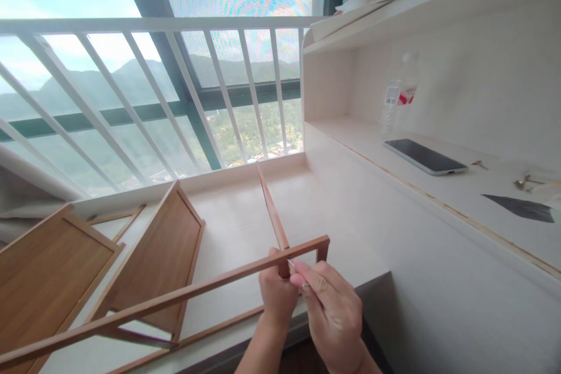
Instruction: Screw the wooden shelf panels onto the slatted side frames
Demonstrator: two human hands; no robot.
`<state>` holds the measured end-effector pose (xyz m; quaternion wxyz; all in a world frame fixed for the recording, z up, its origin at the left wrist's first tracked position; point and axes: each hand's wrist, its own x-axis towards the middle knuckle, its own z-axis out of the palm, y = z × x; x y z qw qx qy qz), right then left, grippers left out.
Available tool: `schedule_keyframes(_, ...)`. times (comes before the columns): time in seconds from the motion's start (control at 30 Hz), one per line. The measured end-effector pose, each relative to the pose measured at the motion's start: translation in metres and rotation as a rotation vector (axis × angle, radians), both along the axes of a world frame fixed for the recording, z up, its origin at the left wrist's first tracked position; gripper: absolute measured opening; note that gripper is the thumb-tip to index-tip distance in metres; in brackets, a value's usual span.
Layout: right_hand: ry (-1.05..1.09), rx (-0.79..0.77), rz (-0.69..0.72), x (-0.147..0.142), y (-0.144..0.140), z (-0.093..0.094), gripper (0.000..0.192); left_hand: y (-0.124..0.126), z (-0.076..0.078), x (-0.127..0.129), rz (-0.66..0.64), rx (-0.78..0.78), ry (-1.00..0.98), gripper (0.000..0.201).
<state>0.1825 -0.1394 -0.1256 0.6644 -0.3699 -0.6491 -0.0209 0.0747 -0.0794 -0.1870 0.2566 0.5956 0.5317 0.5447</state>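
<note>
A brown wooden frame with long slim rails [197, 289] stands over the pale ledge. Where a wooden crossbar [272, 210] meets the front rail, my left hand [278, 295] is closed around the wood from below. Close beside it, my right hand [335, 312] pinches a thin silvery metal tool [291, 263], its tip at the joint. The fingers hide most of this tool, so its exact kind does not show. Two wooden panels, a nearer-center one [153, 263] and a far-left one [56, 280], stand tilted in the frame.
To the right, a white shelf [350, 128] holds a plastic bottle [398, 96], a phone [425, 156], a dark strip [519, 207] and small metal hardware [526, 181]. White railing bars [245, 93] and a window lie ahead. A curtain [30, 181] hangs at left.
</note>
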Motion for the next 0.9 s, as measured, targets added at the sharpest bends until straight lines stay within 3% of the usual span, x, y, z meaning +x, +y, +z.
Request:
schedule_keyframes(0.53, -0.038, -0.006, -0.022, 0.006, 0.001, -0.005, 0.030, 0.000, 0.005, 0.003, 0.052, 0.097, 0.064, 0.022)
schedule_keyframes(0.9, -0.034, 0.028, 0.004, 0.002, 0.000, 0.001, 0.030, 0.002, -0.006, -0.002, -0.003, 0.008, 0.013, 0.021)
